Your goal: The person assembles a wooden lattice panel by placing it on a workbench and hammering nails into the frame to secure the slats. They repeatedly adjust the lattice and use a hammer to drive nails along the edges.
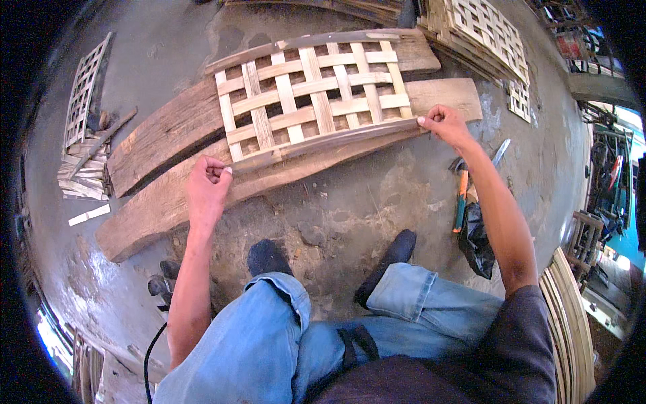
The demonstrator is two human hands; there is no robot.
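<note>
A woven lattice panel (306, 91) of pale flat strips lies across two rough wooden planks. Along its near side runs a thin grey-brown strip (323, 144), and a similar darker strip (303, 44) borders the far side. My left hand (207, 188) is closed in a pinch at the near strip's left end, by the panel's near left corner. At the other end of that strip, my right hand (445, 126) pinches it between thumb and finger. The near plank (158, 212) passes beneath the strip; the far plank (158, 138) supports the panel's middle.
A hammer (461, 198) with an orange and teal handle lies right of my feet, beside a black plastic bag (476, 239). More lattice panels (488, 34) are stacked at the far right. Another panel (84, 94) and loose strips (84, 172) rest at the left.
</note>
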